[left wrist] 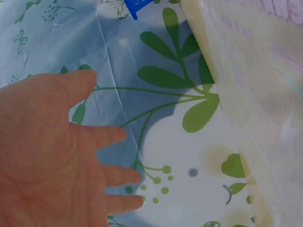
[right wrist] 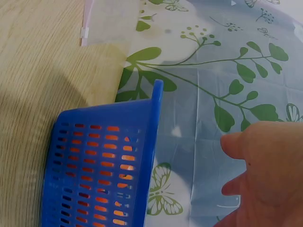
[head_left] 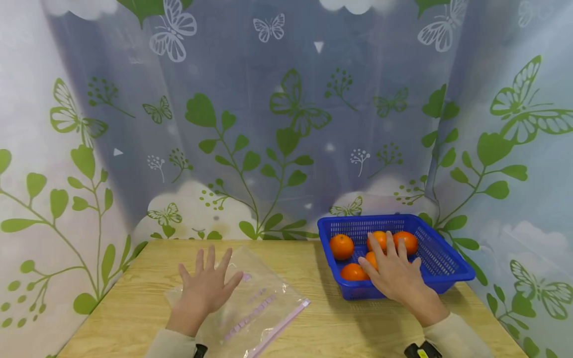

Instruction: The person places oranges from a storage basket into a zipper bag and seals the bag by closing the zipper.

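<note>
Head-view clock. At 4: blue plastic basket [head_left: 364, 292] with oranges [head_left: 341, 247], right hand [head_left: 398, 273] above, fingers spread, nothing gripped, blocking part of the fruit. Between 6 and 7: clear zip bag [head_left: 252, 306] flat on wooden table [head_left: 121, 308]. Zip edge [head_left: 282, 328] facing 4–5, slider end toward 1–2; long axis unclear, bag cropped. Left hand [head_left: 205, 291] over bag's 9 side, fingers splayed, empty. Butterfly-print curtain [head_left: 250, 144] at 12.
</note>
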Tool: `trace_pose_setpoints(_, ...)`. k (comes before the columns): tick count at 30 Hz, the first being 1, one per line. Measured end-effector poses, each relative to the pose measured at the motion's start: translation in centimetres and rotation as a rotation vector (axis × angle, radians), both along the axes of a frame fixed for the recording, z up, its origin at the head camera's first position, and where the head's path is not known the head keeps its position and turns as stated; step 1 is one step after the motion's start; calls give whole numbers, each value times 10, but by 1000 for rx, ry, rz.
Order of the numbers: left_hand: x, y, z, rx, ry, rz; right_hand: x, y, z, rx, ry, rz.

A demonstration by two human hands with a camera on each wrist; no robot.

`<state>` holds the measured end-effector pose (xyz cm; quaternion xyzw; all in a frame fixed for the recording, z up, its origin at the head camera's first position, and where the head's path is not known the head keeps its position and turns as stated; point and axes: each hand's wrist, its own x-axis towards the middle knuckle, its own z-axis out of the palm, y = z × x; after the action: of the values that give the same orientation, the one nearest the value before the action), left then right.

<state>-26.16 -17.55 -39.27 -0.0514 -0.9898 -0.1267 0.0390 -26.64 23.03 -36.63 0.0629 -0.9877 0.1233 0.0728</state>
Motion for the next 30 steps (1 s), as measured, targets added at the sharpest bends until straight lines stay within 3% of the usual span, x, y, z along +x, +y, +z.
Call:
trace_pose_setpoints(7, 3, 2, 1, 0, -33, -61, 3, -9, 3, 12, 134, 92)
trace_pose_setpoints(14, 3, 5, -4, 149, -50, -191, 6, -20, 2, -14, 262, 158)
trace_pose_setpoints(19, 6, 9, -7, 271, -67, -297, 8, -30, 2, -68, 233, 197)
trace_pose_setpoints(24, 10, 18, -12, 273, -55, -366, 12, -42, -2, -87, 191, 252)
trace_pose_setpoints(30, 8, 28, -23, 253, -59, -392, 14, -54, -9, -107, 133, 282)
